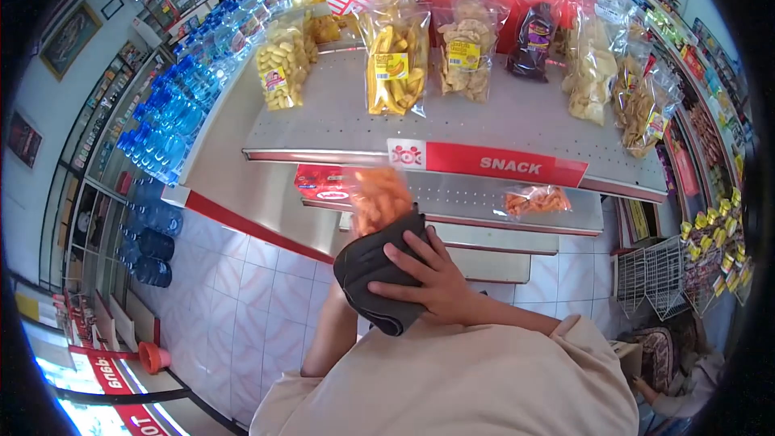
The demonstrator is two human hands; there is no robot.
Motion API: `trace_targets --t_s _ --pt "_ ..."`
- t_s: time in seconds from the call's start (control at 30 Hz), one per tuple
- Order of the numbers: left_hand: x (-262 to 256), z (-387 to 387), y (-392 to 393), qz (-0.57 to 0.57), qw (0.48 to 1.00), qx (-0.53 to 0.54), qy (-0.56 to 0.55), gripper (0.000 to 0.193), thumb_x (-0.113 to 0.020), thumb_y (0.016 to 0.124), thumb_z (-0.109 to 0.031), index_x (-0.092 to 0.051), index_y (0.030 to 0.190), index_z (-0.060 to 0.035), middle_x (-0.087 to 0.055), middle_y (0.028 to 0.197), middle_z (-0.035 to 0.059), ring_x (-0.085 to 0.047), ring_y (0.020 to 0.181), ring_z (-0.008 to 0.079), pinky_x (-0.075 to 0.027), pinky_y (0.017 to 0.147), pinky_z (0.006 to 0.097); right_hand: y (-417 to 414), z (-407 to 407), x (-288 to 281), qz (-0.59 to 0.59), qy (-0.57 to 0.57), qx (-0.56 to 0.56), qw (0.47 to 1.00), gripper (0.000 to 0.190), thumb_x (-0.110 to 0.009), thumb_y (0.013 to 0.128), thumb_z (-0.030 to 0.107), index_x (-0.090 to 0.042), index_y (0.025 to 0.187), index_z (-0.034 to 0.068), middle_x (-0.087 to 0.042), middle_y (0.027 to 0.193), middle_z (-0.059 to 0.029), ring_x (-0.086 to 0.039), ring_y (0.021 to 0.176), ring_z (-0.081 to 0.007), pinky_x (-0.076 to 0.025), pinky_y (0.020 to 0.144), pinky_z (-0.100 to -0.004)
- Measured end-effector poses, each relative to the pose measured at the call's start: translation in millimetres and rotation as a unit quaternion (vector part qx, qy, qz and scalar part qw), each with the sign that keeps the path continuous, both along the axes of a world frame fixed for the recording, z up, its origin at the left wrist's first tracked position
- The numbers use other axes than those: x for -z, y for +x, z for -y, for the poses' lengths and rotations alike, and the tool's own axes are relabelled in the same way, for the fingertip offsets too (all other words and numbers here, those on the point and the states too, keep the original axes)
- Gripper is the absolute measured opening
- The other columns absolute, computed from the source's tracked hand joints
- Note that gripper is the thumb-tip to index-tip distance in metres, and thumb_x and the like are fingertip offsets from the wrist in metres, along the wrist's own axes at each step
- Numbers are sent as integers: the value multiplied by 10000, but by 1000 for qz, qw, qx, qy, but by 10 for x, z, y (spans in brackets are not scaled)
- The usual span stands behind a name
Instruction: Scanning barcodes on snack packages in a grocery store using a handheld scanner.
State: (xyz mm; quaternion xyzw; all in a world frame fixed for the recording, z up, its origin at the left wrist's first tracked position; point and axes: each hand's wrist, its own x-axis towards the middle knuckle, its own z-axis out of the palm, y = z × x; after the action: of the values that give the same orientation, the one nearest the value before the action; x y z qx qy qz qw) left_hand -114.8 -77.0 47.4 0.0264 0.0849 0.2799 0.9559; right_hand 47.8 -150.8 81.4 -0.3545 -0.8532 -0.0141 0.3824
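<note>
My right hand (430, 275) lies with spread fingers over a dark grey folded cloth item (378, 266), pressing it in front of my chest. Behind that item my left hand is hidden; only the left forearm (333, 330) shows, so its grip cannot be seen. A clear bag of orange snacks (381, 197) sticks up past the item's upper edge, slightly blurred. What holds the bag is hidden. Just beyond it is the shelf edge with a red snack sign (496, 163). Another bag of orange snacks (537, 201) lies flat on the lower shelf (460, 203).
Bagged banana chips (393, 66), peanuts (281, 72) and other snacks stand on the upper shelf (339, 127). Water bottles (163, 109) line the left side. Wire baskets (654, 278) stand at right. A person (684, 375) is at lower right.
</note>
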Motion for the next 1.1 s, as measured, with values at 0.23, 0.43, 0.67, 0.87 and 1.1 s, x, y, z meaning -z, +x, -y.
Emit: trace_targets --t_s 0.23,0.43,0.67,0.87,1.1 --pt "-127 343 295 -180 952 -65 239 804 -274 816 -664 -246 1349 -64 -352 1331 102 -402 1184 220 -346 976 338 302 -266 -312 -262 -134 76 953 482 -583 763 238 -496 1237 244 -233 1414 -139 -187 1293 -389 -138 1021 -537" --pt "-368 102 302 -282 880 -172 341 645 -375 882 -461 -224 1350 -45 -295 1363 107 -301 1261 238 -272 1032 362 219 -496 -387 -276 -66 -8 959 514 -608 738 284 -497 1237 228 -225 1418 -146 -180 1294 -403 -149 1026 -532" --pt "-935 -855 203 -97 880 -332 326 510 -325 908 -401 -334 1287 -60 -440 1246 110 -466 1108 247 -385 934 372 94 -556 -290 -183 -51 -41 981 568 -648 636 130 -545 1182 244 -270 1402 -119 -226 1290 -373 -211 1035 -488" --pt "-1719 -2079 619 -280 649 -529 469 613 -541 839 -258 -216 1316 -50 -432 1160 125 -477 1033 233 -416 855 330 86 -490 -129 -165 -300 -4 940 832 -510 501 -113 -462 1262 220 -186 1430 -148 -341 1250 -309 -325 1002 -405" --pt "-1573 -3327 1056 -642 264 -467 548 900 -684 690 -288 -132 1332 21 -399 1171 281 -424 1061 388 -347 922 435 149 -349 -78 -229 -320 -32 919 855 -460 455 -153 -477 1246 172 -143 1440 -151 -376 1227 -305 -358 985 -380"
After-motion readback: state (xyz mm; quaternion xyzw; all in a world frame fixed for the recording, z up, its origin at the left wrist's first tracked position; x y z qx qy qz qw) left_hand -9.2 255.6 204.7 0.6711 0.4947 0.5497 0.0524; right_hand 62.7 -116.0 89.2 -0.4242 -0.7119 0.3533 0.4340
